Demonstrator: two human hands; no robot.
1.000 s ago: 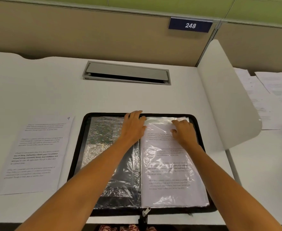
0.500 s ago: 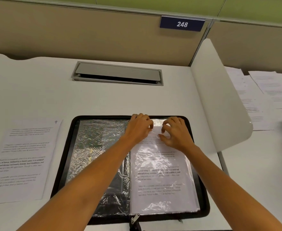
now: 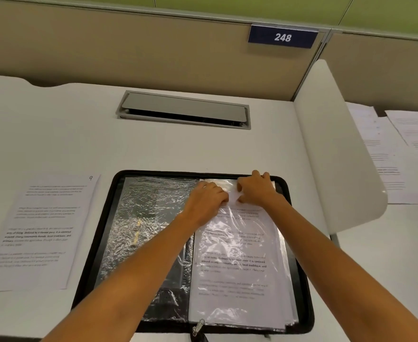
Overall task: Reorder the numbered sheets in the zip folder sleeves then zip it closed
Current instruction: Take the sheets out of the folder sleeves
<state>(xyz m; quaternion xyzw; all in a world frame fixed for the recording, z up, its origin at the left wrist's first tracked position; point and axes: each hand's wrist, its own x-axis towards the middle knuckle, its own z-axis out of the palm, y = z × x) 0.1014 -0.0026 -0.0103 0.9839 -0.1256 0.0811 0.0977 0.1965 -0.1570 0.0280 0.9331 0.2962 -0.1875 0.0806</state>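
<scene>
Head view: left hand and right hand lie close together, fingers curled and pinching the top edge of the sleeve. The open folder lies under the fingers. A loose sheet lies well to their left.

A blue plate on the partition at one o'clock reads "248". The loose sheet at nine o'clock bears a handwritten "9". The sleeved sheet shows bold "local traditions".
</scene>
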